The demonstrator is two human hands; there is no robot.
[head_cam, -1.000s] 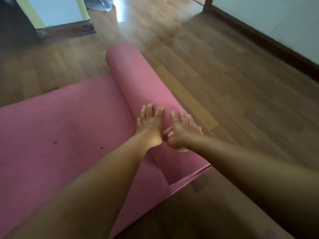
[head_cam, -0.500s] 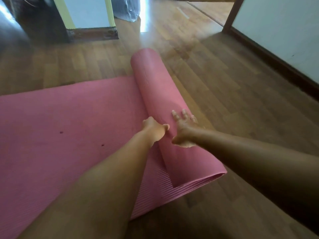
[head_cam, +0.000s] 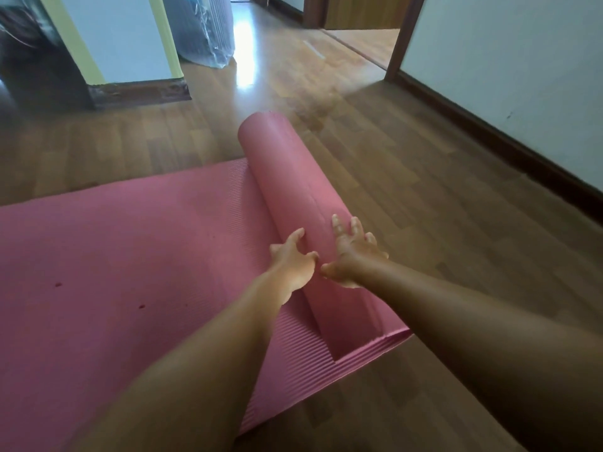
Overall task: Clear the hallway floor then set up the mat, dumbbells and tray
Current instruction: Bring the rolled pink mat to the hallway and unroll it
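Observation:
A pink ribbed mat (head_cam: 114,256) lies partly unrolled on the wooden hallway floor, its flat part spreading to the left. The rolled part (head_cam: 287,177) runs from the middle of the view toward me. My left hand (head_cam: 293,259) rests on the near left side of the roll, fingers spread and slightly bent against it. My right hand (head_cam: 354,252) presses flat on top of the roll, fingers straight and spread. Both hands sit side by side, thumbs almost touching. No dumbbells or tray are in view.
Wooden floor (head_cam: 424,207) extends to the right of the roll up to a white wall with a dark skirting board (head_cam: 509,148). A wall corner with a yellow-green edge (head_cam: 130,60) stands at the back left, with a plastic-wrapped object (head_cam: 202,31) behind it. A doorway opens at the back right.
The roll has moved rightward and more flat mat lies exposed. My left hand's fingers curled, then spread again on the roll's side. The view has tilted up, showing more hallway.

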